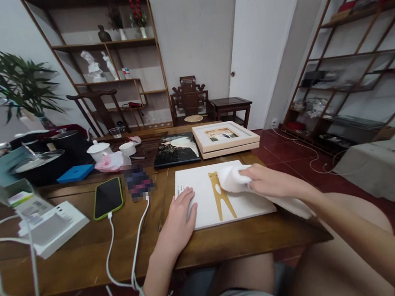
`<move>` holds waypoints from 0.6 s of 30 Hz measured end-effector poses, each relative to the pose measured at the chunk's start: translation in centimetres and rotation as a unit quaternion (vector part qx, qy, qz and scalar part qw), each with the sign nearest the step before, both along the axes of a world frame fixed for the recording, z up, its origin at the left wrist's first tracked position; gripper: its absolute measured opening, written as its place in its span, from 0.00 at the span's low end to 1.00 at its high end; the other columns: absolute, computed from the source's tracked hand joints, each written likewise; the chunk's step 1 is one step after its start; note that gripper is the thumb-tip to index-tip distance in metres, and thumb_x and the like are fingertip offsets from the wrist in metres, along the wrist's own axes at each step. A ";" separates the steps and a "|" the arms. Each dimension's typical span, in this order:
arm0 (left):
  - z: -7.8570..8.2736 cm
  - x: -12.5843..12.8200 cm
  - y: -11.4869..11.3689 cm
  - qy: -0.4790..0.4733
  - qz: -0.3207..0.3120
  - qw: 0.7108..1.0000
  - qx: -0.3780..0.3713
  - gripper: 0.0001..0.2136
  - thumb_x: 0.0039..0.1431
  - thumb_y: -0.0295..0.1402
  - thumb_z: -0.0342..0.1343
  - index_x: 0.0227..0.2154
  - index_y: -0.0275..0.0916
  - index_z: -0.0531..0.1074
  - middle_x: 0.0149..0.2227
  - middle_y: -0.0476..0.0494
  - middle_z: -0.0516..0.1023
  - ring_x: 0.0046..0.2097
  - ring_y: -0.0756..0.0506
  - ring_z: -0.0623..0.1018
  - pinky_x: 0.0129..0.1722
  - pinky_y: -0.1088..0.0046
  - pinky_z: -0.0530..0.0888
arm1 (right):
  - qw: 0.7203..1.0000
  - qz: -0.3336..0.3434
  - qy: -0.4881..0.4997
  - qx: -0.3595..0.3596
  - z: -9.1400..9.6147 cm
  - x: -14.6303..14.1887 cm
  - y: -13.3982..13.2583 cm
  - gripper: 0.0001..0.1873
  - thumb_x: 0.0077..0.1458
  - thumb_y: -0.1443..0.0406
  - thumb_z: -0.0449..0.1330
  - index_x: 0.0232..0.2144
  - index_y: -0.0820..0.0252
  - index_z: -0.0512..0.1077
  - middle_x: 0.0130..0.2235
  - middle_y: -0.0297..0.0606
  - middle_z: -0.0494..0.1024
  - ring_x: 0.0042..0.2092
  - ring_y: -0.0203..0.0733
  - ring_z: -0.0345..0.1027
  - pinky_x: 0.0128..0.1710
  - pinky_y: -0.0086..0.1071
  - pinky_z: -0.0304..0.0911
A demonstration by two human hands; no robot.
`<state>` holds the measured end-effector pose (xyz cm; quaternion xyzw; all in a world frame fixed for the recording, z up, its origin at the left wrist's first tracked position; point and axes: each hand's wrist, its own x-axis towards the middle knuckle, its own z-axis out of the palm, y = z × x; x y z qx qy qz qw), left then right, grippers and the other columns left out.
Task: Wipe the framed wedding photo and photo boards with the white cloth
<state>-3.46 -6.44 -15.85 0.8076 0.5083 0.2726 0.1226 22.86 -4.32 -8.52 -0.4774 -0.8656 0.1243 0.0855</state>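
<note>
A white board (204,185) with a yellow cat-shaped figure (220,197) lies flat near the front edge of the wooden table (82,259). My left hand (181,215) rests flat on the board's left part, fingers stretched out. My right hand (266,183) is closed on a crumpled white cloth (231,178), which touches the board at the top of the yellow figure.
A green-cased phone (108,197) on a white charging cable lies left of the board. Behind it are a dark photo print (176,150) and stacked light picture frames (225,138). Boxes, pots and cups crowd the table's left. Shelves stand at the back and right.
</note>
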 end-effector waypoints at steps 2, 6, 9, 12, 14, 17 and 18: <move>0.0 0.0 0.0 0.000 0.000 1.000 -0.001 0.17 0.62 0.31 0.43 0.50 0.30 0.66 0.56 0.32 0.67 0.60 0.42 0.64 0.60 0.55 0.58 | 1.000 -0.007 -0.009 0.010 0.0 -1.1 2.2 0.08 0.45 0.72 0.46 0.27 0.60 0.63 0.33 0.40 0.71 0.36 0.44 0.63 0.34 0.32 0.55; 0.1 -0.1 0.0 -0.007 -0.001 1.000 -0.001 0.16 0.62 0.31 0.43 0.50 0.32 0.66 0.56 0.33 0.68 0.60 0.41 0.64 0.60 0.54 0.58 | 0.999 -0.017 -0.029 0.023 -0.2 -3.5 3.8 0.10 0.44 0.74 0.46 0.27 0.61 0.65 0.33 0.42 0.72 0.34 0.43 0.63 0.32 0.32 0.53; 0.1 -0.1 0.1 -0.007 -0.002 1.000 0.002 0.16 0.62 0.31 0.43 0.50 0.33 0.67 0.56 0.33 0.68 0.59 0.41 0.65 0.60 0.54 0.58 | 0.999 -0.013 -0.045 0.023 -0.4 -4.6 1.9 0.13 0.43 0.76 0.45 0.29 0.62 0.67 0.32 0.45 0.72 0.36 0.46 0.65 0.34 0.33 0.55; 0.0 0.0 0.1 -0.007 -0.007 1.000 0.006 0.16 0.62 0.30 0.43 0.49 0.33 0.67 0.55 0.33 0.68 0.59 0.41 0.65 0.59 0.53 0.58 | 0.997 0.011 -0.067 0.022 -0.7 -4.5 -2.3 0.16 0.45 0.76 0.45 0.34 0.64 0.69 0.40 0.52 0.72 0.46 0.51 0.65 0.41 0.37 0.57; 0.1 0.0 0.0 -0.008 -0.007 1.000 0.007 0.15 0.61 0.30 0.43 0.49 0.34 0.67 0.56 0.33 0.68 0.59 0.41 0.65 0.59 0.52 0.59 | 0.997 0.036 -0.065 0.014 -0.9 -4.1 -5.3 0.17 0.46 0.76 0.46 0.36 0.64 0.70 0.48 0.54 0.70 0.54 0.53 0.59 0.48 0.41 0.56; 0.1 0.0 0.0 -0.005 -0.001 1.000 0.002 0.16 0.61 0.30 0.44 0.49 0.33 0.67 0.56 0.33 0.68 0.59 0.41 0.65 0.59 0.52 0.58 | 0.997 0.066 -0.050 -0.001 -1.1 -3.5 -8.3 0.19 0.44 0.77 0.47 0.37 0.62 0.70 0.55 0.50 0.66 0.61 0.52 0.48 0.55 0.44 0.50; 0.1 0.1 0.0 -0.004 0.001 1.000 0.000 0.16 0.61 0.30 0.44 0.49 0.33 0.67 0.56 0.33 0.68 0.59 0.41 0.65 0.59 0.53 0.58 | 0.997 0.066 -0.049 -0.006 -1.1 -3.3 -8.6 0.19 0.43 0.77 0.47 0.36 0.62 0.70 0.56 0.50 0.64 0.62 0.52 0.48 0.55 0.44 0.49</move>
